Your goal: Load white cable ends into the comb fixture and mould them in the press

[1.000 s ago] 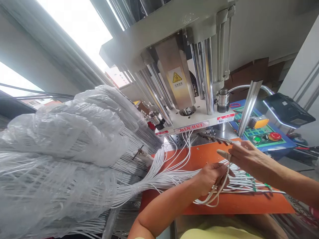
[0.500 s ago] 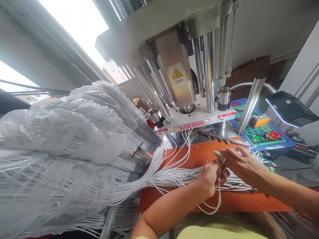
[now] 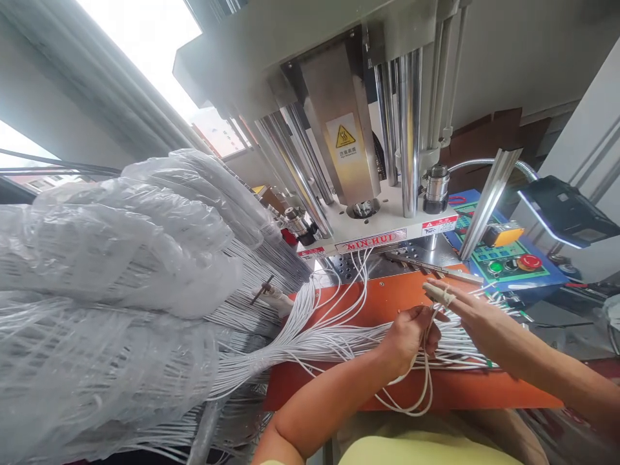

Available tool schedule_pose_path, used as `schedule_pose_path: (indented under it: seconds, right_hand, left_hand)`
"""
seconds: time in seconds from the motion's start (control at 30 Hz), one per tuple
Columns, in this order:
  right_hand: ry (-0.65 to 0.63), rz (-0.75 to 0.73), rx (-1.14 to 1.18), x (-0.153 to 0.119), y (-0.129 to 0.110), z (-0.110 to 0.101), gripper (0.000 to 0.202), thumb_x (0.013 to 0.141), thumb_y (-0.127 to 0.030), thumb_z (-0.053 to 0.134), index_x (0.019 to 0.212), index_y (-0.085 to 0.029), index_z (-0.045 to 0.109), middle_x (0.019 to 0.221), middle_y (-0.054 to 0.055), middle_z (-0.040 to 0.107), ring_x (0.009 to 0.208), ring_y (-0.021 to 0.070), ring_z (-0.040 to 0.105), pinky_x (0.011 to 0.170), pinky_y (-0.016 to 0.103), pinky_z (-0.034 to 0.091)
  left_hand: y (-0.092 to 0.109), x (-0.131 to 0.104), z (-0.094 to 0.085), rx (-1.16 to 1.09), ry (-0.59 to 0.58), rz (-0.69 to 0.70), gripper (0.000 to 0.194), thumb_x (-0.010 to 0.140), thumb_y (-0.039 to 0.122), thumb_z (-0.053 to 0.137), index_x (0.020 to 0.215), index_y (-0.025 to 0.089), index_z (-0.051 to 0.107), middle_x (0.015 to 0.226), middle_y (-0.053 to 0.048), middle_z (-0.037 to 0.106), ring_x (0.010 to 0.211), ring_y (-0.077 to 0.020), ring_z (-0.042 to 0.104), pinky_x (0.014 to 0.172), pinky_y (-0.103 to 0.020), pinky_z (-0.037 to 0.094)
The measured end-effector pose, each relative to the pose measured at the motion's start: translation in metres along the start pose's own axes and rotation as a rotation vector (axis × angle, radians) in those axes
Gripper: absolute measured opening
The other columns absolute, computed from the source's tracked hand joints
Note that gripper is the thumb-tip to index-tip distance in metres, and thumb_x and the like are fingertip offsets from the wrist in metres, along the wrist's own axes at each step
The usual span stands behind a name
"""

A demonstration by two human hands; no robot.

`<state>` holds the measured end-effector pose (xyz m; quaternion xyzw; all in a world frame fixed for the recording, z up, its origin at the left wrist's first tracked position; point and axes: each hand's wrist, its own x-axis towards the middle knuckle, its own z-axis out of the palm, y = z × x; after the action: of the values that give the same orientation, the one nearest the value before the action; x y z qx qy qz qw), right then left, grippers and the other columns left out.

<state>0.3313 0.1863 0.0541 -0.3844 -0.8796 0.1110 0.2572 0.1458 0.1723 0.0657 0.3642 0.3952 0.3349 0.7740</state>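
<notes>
My left hand (image 3: pixel 409 337) is closed around a few white cables (image 3: pixel 429 382), which hang from it in loops over the front edge of the orange work surface (image 3: pixel 382 297). Just to its right is my right hand (image 3: pixel 479 323), fingers stretched out and pointing left, with pale wrapping on one finger. Its thumb side is partly hidden near the held cables. Beneath both hands a thick bundle of white cables (image 3: pixel 334 341) runs across the surface, and its ends fan out at the right, some with green tips.
A press machine (image 3: pixel 371 241) stands behind the surface, several cables running under its plate. Metal bars (image 3: pixel 436 268) lie before it. A blue control panel (image 3: pixel 518 265) with buttons and a black lamp (image 3: pixel 566 210) are at right. Plastic-wrapped cable bundles (image 3: pixel 121 258) pile up at left.
My right hand has drawn slightly away from my left, and its fingers have straightened. The cable loops below my left hand now hang wider. The camera view has shifted a little.
</notes>
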Motion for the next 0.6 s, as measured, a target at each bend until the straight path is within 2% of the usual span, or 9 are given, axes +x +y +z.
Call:
schedule_pose_path:
  seconds: [0.07,0.13,0.23,0.3,0.37,0.47,0.53,0.6]
  right_hand:
    - [-0.029,-0.07,-0.041,-0.002,-0.007,0.012,0.09,0.071,0.004,0.034,0.154,-0.027,0.019,0.151,0.01,0.039,0.131,0.0226,0.046,0.101,0.04,0.048]
    - [-0.06,-0.106,-0.053,-0.003,-0.012,0.018,0.095,0.067,0.003,0.036,0.155,-0.026,0.013,0.153,0.01,0.034,0.136,0.0249,0.039,0.103,0.046,0.046]
    - [-0.019,-0.017,0.042,0.003,-0.01,0.009,0.094,0.07,0.003,0.032,0.155,-0.03,0.009,0.152,0.006,0.036,0.137,0.0213,0.038,0.104,0.047,0.044]
    - [0.055,0.064,0.131,0.01,-0.006,-0.005,0.079,0.081,-0.001,0.032,0.153,-0.031,0.019,0.148,0.005,0.043,0.135,0.0199,0.041,0.106,0.044,0.042]
    - [0.093,0.099,0.16,0.018,-0.004,-0.018,0.055,0.092,-0.015,0.038,0.144,-0.031,0.038,0.14,0.007,0.05,0.13,0.0223,0.045,0.104,0.044,0.043]
    - [-0.045,0.082,0.102,0.027,-0.009,-0.024,0.025,0.093,-0.032,0.05,0.114,-0.029,0.063,0.121,0.008,0.06,0.115,0.026,0.053,0.091,0.044,0.048]
    - [-0.155,0.092,0.09,0.031,-0.014,-0.022,0.017,0.092,-0.033,0.053,0.095,-0.025,0.068,0.107,0.008,0.063,0.104,0.0257,0.056,0.083,0.042,0.049]
    - [-0.186,0.116,0.152,0.033,-0.014,-0.016,0.017,0.092,-0.031,0.053,0.084,-0.023,0.066,0.098,0.007,0.063,0.096,0.023,0.058,0.079,0.038,0.049]
  left_hand:
    - [0.001,0.003,0.0,-0.049,0.013,-0.067,0.05,0.07,0.062,0.065,0.083,0.015,0.055,0.055,0.005,0.046,0.043,-0.0085,0.042,0.047,-0.024,0.033]
    - [0.002,0.004,0.0,-0.068,0.035,-0.101,0.043,0.07,0.056,0.066,0.077,0.017,0.05,0.054,0.006,0.043,0.04,-0.0057,0.034,0.044,-0.021,0.024]
    - [0.001,0.004,-0.001,0.023,0.056,0.001,0.04,0.077,0.055,0.06,0.08,0.016,0.052,0.051,0.008,0.036,0.04,-0.0037,0.02,0.044,-0.022,0.012]
    - [-0.003,0.004,-0.002,0.134,0.048,0.102,0.042,0.081,0.056,0.057,0.09,0.015,0.055,0.05,0.009,0.035,0.042,-0.0049,0.023,0.045,-0.022,0.014]
    - [-0.007,0.005,-0.004,0.254,0.047,0.144,0.042,0.084,0.054,0.056,0.101,0.015,0.054,0.051,0.008,0.039,0.045,-0.0058,0.03,0.047,-0.022,0.02]
    - [-0.013,0.007,-0.008,0.402,0.061,0.158,0.038,0.085,0.042,0.058,0.113,0.016,0.05,0.058,0.007,0.047,0.049,-0.0066,0.037,0.051,-0.022,0.028]
    - [-0.016,0.009,-0.01,0.443,0.057,0.192,0.043,0.085,0.032,0.056,0.123,0.016,0.045,0.061,0.006,0.049,0.051,-0.0076,0.041,0.052,-0.022,0.032]
    - [-0.017,0.009,-0.012,0.448,0.038,0.225,0.05,0.087,0.029,0.053,0.133,0.016,0.039,0.063,0.006,0.05,0.054,-0.0087,0.044,0.054,-0.022,0.036]
